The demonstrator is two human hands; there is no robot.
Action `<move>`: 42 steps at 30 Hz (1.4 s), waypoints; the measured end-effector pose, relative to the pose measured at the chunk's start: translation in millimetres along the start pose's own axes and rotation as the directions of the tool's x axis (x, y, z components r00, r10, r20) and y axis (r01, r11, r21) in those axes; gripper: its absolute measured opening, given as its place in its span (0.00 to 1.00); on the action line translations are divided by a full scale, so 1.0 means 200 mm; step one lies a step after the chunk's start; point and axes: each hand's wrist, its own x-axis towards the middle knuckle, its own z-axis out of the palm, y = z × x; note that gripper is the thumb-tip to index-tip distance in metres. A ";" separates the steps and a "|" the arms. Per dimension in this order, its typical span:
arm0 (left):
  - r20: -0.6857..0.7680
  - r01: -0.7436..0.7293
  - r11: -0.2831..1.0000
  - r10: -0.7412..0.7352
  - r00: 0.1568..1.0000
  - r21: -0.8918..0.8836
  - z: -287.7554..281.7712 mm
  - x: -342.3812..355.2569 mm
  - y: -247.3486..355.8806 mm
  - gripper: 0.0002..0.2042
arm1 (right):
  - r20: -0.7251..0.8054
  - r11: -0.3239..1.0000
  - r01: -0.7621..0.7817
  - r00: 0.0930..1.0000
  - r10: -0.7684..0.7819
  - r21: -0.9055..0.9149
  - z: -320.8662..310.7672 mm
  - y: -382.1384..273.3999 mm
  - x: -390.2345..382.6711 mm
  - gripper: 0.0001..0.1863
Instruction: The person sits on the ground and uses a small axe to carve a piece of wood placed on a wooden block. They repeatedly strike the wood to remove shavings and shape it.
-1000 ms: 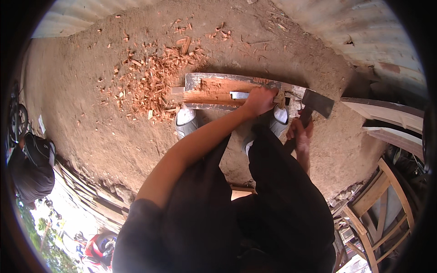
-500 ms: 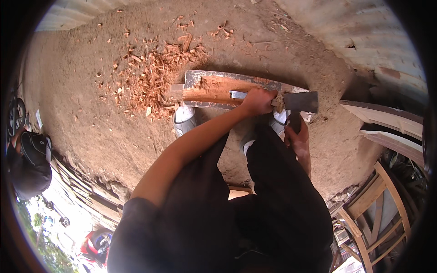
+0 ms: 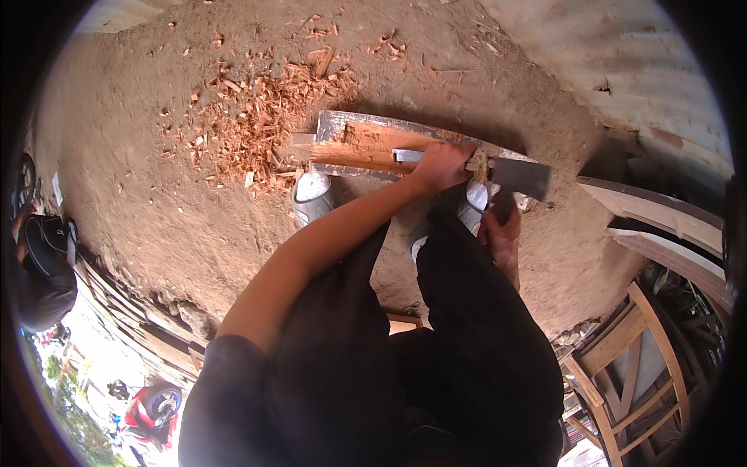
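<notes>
I counted two hands at work, two tools and one piece of wood. The left hand (image 3: 445, 166) was closed around one chisel (image 3: 405, 156), its flat pale blade poking out to the left of the grip and its frayed butt showing just to the right. The right hand (image 3: 504, 233), lower and to the right of that grip, was wrapped round the handle of one axe (image 3: 521, 179). The axe's broad dark head was just beside the chisel's butt; whether they touched, I couldn't tell.

The piece of wood (image 3: 350, 148) lay crosswise beneath the left grip, mostly to its left, and it had two dark, flaking long edges. Two shoes (image 3: 313, 202) stood at its near side, one well left of the left grip, the other just below it.

As for anything that held something, there was only the wood's bare reddish middle, where the chisel's blade lay between those edges. Far left of both grips, wood chips (image 3: 257, 117), too many to count, were strewn over the ground (image 3: 233, 257). Well right of the right grip stood one slatted wooden frame (image 3: 622, 366).
</notes>
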 end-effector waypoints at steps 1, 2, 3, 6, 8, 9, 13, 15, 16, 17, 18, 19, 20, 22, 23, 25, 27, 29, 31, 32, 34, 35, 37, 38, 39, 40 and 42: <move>0.004 0.005 1.000 -0.005 1.000 -0.011 -0.01 0.00 -0.01 0.20 | 0.036 0.991 -0.047 0.998 0.052 -0.124 0.00 -0.01 0.00 0.18; 0.012 0.013 1.000 -0.013 1.000 -0.008 -0.01 0.01 -0.01 0.20 | 0.059 0.989 -0.066 0.995 0.075 -0.135 -0.02 -0.04 0.00 0.18; 0.026 0.023 1.000 -0.023 0.999 -0.011 -0.01 -0.01 0.00 0.20 | 0.079 0.985 -0.093 0.991 0.106 -0.147 -0.07 -0.09 -0.01 0.18; 0.004 0.024 1.000 -0.024 1.000 -0.010 -0.03 -0.01 0.01 0.19 | 0.014 0.998 -0.059 0.998 0.059 -0.039 -0.08 -0.09 0.00 0.18; -0.014 0.011 1.000 -0.012 1.000 -0.022 -0.02 0.00 0.01 0.18 | -0.092 0.999 0.017 0.996 -0.013 0.040 -0.02 -0.05 -0.01 0.18; -0.013 0.006 0.999 -0.006 1.000 -0.036 -0.02 0.00 0.01 0.18 | -0.052 1.000 -0.016 0.999 0.017 0.026 0.02 -0.05 -0.02 0.18; -0.009 0.020 0.999 -0.021 1.000 -0.040 -0.02 -0.01 0.01 0.18 | 0.094 0.988 -0.079 0.991 0.092 -0.134 -0.07 -0.14 0.01 0.17; -0.021 0.027 1.000 -0.027 0.999 -0.004 -0.01 -0.02 -0.01 0.17 | 0.055 0.997 -0.079 0.995 0.078 0.009 -0.06 -0.13 0.00 0.17; -0.029 0.019 1.000 -0.019 0.999 0.011 -0.01 0.00 -0.01 0.17 | -0.011 0.992 -0.032 0.999 0.033 0.124 -0.04 -0.12 0.00 0.17; -0.037 0.018 1.000 -0.018 0.999 0.005 -0.01 0.00 -0.01 0.17 | -0.082 0.972 0.023 0.997 -0.004 0.233 -0.01 -0.10 0.01 0.18; -0.044 0.011 1.000 -0.011 0.999 -0.002 0.00 0.00 -0.01 0.17 | -0.119 0.978 0.076 0.991 -0.053 0.195 0.04 -0.07 0.01 0.18; -0.055 0.002 1.000 -0.002 0.999 -0.008 0.00 0.02 -0.01 0.16 | -0.106 0.995 -0.016 0.994 0.027 0.100 0.06 -0.02 0.01 0.21; -0.043 -0.009 1.000 0.008 0.999 -0.012 0.00 0.02 -0.01 0.16 | -0.047 1.000 -0.025 0.999 0.025 -0.003 0.04 0.02 0.01 0.21; -0.024 -0.020 1.000 0.019 1.000 -0.014 0.00 0.00 -0.02 0.16 | 0.052 0.995 -0.080 0.995 0.083 -0.051 -0.04 0.01 0.02 0.22; -0.015 -0.008 1.000 0.008 1.000 0.011 0.00 0.01 -0.04 0.16 | 0.104 0.991 -0.137 0.985 0.135 0.009 -0.10 -0.03 0.04 0.22; 0.023 0.017 0.999 -0.018 1.000 0.034 0.03 -0.01 -0.04 0.18 | 0.077 0.985 -0.135 0.989 0.127 0.105 -0.14 -0.07 0.04 0.20; -0.004 0.018 1.000 -0.018 1.000 0.021 0.03 -0.02 -0.03 0.16 | -0.007 0.968 -0.057 0.998 0.061 0.243 -0.16 -0.09 0.03 0.19; -0.018 0.004 1.000 -0.004 1.000 0.013 0.02 0.00 -0.02 0.16 | -0.070 0.986 0.010 0.998 0.002 0.168 -0.08 -0.02 0.05 0.19; -0.017 -0.009 1.000 0.009 1.000 0.009 0.01 0.00 -0.03 0.16 | -0.010 0.994 -0.037 0.999 0.037 -0.104 -0.02 -0.01 0.04 0.19; -0.018 -0.018 1.000 0.018 1.000 0.005 0.01 0.00 -0.02 0.16 | -0.011 0.991 -0.036 0.999 0.035 -0.130 -0.01 -0.01 0.01 0.19; -0.020 -0.022 1.000 0.022 1.000 0.005 0.01 -0.02 -0.03 0.16 | 0.042 0.989 -0.072 0.996 0.078 -0.126 -0.02 -0.06 0.00 0.19; -0.029 -0.026 0.999 0.026 0.999 0.022 0.01 -0.02 -0.05 0.16 | 0.090 0.989 -0.108 0.989 0.117 -0.100 -0.09 -0.08 0.03 0.18; -0.038 -0.033 0.998 0.035 0.999 0.048 0.01 -0.04 -0.04 0.16 | 0.103 0.992 -0.125 0.986 0.128 -0.027 -0.12 -0.09 0.02 0.18; -0.035 -0.029 0.999 0.031 0.999 0.037 0.01 -0.04 -0.04 0.16 | 0.070 0.995 -0.098 0.993 0.097 0.021 -0.12 -0.08 0.01 0.18; -0.036 -0.026 0.999 0.027 0.999 0.028 0.01 -0.03 -0.04 0.16 | 0.037 0.996 -0.065 0.997 0.062 0.065 -0.11 -0.09 0.01 0.17; -0.035 -0.028 1.000 0.028 0.999 0.014 0.01 -0.03 -0.04 0.16 | -0.037 0.996 -0.035 0.999 0.038 0.088 -0.05 -0.08 0.00 0.17; 0.001 -0.012 1.000 0.012 1.000 0.024 0.01 -0.02 -0.03 0.16 | 0.021 0.996 0.007 1.000 -0.005 -0.088 0.00 -0.03 -0.01 0.18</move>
